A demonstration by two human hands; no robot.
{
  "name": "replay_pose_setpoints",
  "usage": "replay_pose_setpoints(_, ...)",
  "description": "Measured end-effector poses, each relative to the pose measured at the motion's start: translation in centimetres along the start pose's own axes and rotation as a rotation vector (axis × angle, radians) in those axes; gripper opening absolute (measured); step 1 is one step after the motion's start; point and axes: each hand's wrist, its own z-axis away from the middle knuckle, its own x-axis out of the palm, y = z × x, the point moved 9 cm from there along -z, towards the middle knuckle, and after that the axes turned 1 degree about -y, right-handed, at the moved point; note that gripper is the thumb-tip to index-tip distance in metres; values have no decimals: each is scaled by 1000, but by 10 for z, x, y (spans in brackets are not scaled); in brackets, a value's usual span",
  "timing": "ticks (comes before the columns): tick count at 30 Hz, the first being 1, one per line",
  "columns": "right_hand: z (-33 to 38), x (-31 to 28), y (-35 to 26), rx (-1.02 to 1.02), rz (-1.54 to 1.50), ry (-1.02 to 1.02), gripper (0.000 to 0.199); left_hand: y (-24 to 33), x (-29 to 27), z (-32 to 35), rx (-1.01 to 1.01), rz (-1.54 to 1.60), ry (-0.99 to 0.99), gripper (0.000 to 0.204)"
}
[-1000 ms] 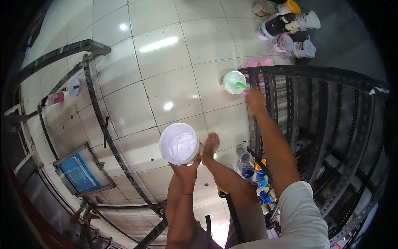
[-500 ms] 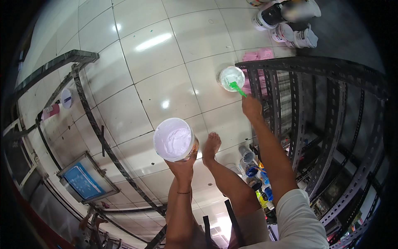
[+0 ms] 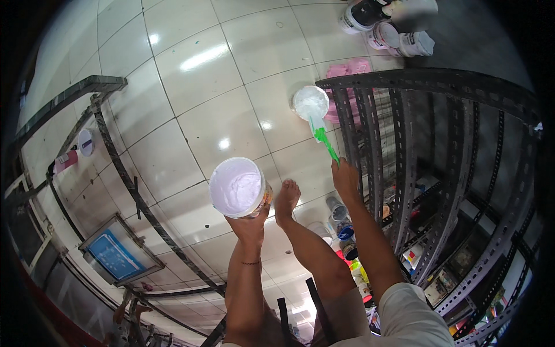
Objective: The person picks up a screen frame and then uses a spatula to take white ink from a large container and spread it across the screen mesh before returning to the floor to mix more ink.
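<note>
My left hand (image 3: 250,227) is closed around the side of a white plastic tub (image 3: 216,186), tilted so its mouth shows. Inside lies thick pale lilac paste (image 3: 245,188). In my right hand (image 3: 346,176), the fingers are wrapped round the end of a green-handled spatula (image 3: 325,141). White paste coats its blade, which is at the near rim of a second tub (image 3: 296,106). That tub is on the floor by the rack's corner and holds white paste (image 3: 312,102); whether the blade touches its rim I cannot tell.
A black slotted-metal rack (image 3: 416,78) runs along the right, beside my right arm. Pink cloth or plastic (image 3: 348,68) lies behind the floor tub. More tubs (image 3: 383,36) stand at the far right. A blue-meshed frame (image 3: 115,254) is at the left, below a metal rail (image 3: 124,159).
My right hand has drawn the spatula back from inside the floor tub toward me, so its paste-covered blade now shows. The left hand still holds its tub; the whole view has shifted slightly.
</note>
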Motion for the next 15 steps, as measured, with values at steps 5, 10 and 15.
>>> replay_pose_setpoints(5,18,-4,17,41,-9,-37,33,-9,0,-3,-77,88,-34,95)
replay_pose_setpoints(10,26,-27,19,78,-149,36,32,-13,1,-6,-64,175,2,94)
replay_pose_setpoints(15,13,-50,1,68,-127,48,32,-16,2,-8,10,101,-11,87)
